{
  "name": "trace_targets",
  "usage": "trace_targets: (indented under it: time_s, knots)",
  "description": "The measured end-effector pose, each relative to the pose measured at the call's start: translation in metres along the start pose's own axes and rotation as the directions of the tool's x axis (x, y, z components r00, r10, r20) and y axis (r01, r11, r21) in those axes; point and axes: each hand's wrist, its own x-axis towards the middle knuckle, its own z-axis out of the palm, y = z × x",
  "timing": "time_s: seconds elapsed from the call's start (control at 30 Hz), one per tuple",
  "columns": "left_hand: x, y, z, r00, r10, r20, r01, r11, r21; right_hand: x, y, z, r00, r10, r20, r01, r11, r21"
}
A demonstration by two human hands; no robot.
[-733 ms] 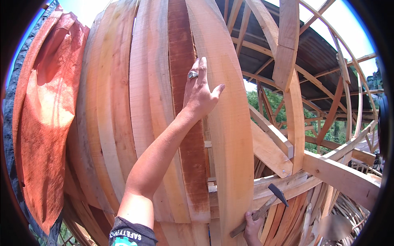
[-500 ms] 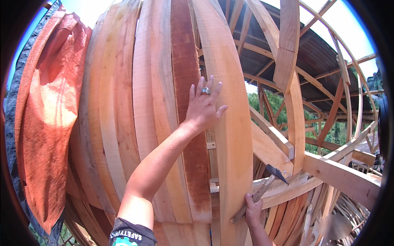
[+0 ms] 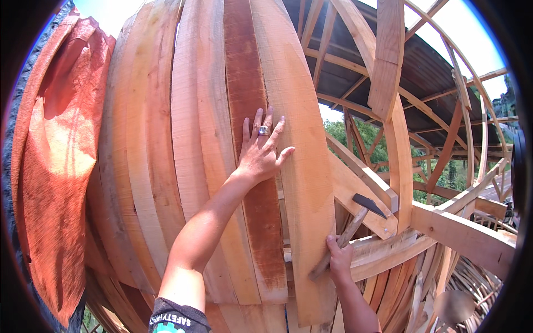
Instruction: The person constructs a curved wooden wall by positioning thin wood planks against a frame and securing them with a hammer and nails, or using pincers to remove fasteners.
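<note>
My left hand (image 3: 260, 149) lies spread on the planks, a ring on one finger. Its palm crosses a dark red-brown plank (image 3: 244, 83), and its thumb side reaches a pale, wide plank (image 3: 302, 166) at the right end of the row. In my right hand (image 3: 340, 258) is a hammer (image 3: 352, 226) with a wooden handle, gripped partway along the shaft. The dark metal head points up and to the right, beside the wide plank's right edge. Between the wide plank and the red-brown one, a narrow gap shows lower down.
Curved timber ribs (image 3: 400, 161) and a horizontal beam (image 3: 461, 236) stand open on the right. An orange cloth (image 3: 58, 166) hangs at the left. Behind the ribs is a corrugated roof (image 3: 433, 83). Thin sticks (image 3: 472, 294) are heaped at lower right.
The wide plank's upper part has shifted left, narrowing the gap beside the red-brown plank. My left hand sits slightly lower and further left; my right hand has risen with the hammer.
</note>
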Motion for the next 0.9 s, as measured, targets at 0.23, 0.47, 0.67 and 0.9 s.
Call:
trace_targets:
  time_s: [0.23, 0.47, 0.67, 0.9]
  knots:
    - [0.005, -0.003, 0.001, 1.000, 0.003, 0.000, -0.003, 0.995, 0.104, 0.004, 0.001, 0.013, 1.000, -0.014, 0.022, 0.014, 1.000, -0.007]
    - [0.004, -0.007, 0.010, 0.998, 0.005, -0.056, 0.002, 0.993, 0.120, 0.009, -0.002, 0.031, 0.999, -0.039, 0.013, 0.038, 0.999, 0.026]
    - [-0.041, 0.019, -0.014, 0.972, -0.106, -0.208, 0.047, 0.961, -0.274, 0.019, -0.004, 0.029, 0.998, -0.055, 0.015, 0.055, 0.998, 0.016]
    - [-0.281, 0.144, -0.062, 0.891, -0.455, -0.010, 0.168, 0.348, -0.923, 0.018, 0.003, 0.031, 1.000, -0.006, -0.008, 0.006, 1.000, 0.017]
